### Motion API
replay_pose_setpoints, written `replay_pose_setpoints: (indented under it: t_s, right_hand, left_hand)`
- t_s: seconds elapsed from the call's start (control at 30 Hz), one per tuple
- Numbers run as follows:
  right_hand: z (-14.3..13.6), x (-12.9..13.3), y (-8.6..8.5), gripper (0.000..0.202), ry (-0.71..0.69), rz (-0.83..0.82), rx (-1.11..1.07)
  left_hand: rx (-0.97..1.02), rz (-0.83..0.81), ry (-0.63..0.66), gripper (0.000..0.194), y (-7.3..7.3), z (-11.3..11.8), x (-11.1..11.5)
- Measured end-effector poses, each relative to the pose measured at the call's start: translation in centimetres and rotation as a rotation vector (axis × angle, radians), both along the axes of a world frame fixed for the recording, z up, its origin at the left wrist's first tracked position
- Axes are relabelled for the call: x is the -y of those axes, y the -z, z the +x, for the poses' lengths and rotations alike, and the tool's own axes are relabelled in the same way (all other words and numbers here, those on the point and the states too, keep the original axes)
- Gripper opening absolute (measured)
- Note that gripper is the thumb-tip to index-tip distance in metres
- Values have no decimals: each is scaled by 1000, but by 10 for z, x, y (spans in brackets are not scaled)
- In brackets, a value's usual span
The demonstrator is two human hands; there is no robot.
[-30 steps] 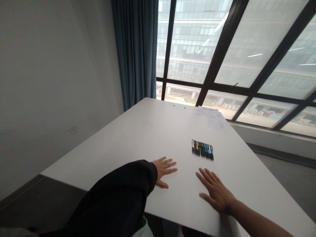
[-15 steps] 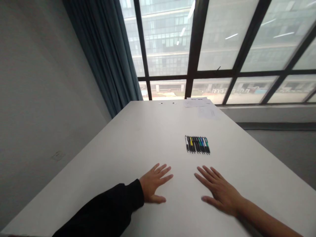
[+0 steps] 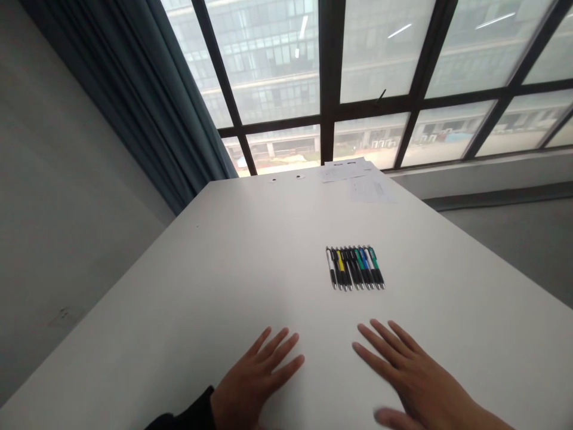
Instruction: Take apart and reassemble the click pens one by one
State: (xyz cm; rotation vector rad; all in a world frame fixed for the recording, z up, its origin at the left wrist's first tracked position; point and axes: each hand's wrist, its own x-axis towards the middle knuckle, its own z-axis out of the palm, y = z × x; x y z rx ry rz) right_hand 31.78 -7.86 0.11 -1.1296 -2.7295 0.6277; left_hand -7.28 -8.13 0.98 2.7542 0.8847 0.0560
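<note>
Side by side on the white table (image 3: 250,239) lies a row of several pens (image 3: 355,268), with white, yellow, black, green and blue barrels. Below and left of the row, my left hand (image 3: 257,379) is palm down with its fingers spread, holding nothing; its thumb is mostly out of frame. My right hand (image 3: 409,376) is just below the pens, also palm down with its fingers apart and nothing in it. Neither hand touches the pens. A black sleeve covers my left wrist; my right forearm is bare.
Sheets of paper (image 3: 344,171) lie at the table's far right end, and two small pale pieces with dark spots sit near its far edge. Behind the table are a dark-framed window (image 3: 331,77) and a blue curtain (image 3: 147,89). A grey wall stands on the left.
The view has tilted and come closer to the table, so the pens look larger. Both hands appear lower and larger in the picture, still spread.
</note>
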Motion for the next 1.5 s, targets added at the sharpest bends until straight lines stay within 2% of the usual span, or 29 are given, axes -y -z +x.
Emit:
replay_pose_setpoints:
  t_s: [0.13,0.27,0.47,0.57,0.7,0.83,0.9,1.0,1.07,1.13,1.23,1.3,1.4,1.5]
  right_hand:
    - [-2,-3,-1,86,11,4,-5]
    - [-4,-5,4,86,37,8,-14]
    - [-12,-9,14,83,89,-4,-26]
    - [-14,-12,13,83,89,-6,-25]
    - [-16,-15,9,83,95,-10,-11]
    - [-14,-11,13,81,99,34,-35]
    - [-9,-10,19,76,182,95,-110]
    - [0,-23,25,59,495,196,-361]
    - [5,-47,25,44,738,190,-489]
    - [6,-79,22,44,879,161,-503]
    - [2,-125,17,43,986,201,-517]
    - [-2,-144,17,42,1028,223,-526]
    - [-5,-151,19,37,1007,226,-526]
    - [-4,-147,22,35,966,231,-525]
  left_hand:
    - [3,-23,5,93,3,-2,-5]
    - [0,-49,-5,97,4,-1,-8]
    - [-3,0,-53,90,10,9,-13]
    - [-13,17,-50,88,13,12,-15]
    - [-10,33,-33,95,15,13,-17]
    - [-9,74,-34,86,15,11,-18]
    - [19,84,-54,85,15,12,-19]
    - [118,110,-114,73,15,22,-26]
    - [208,152,-193,53,15,37,-38]
    - [280,187,-253,45,13,57,-56]
    - [381,226,-228,44,9,90,-89]
    - [446,238,-214,44,7,108,-106]
    - [547,222,-212,38,8,120,-115]
    - [601,221,-166,28,13,119,-111]
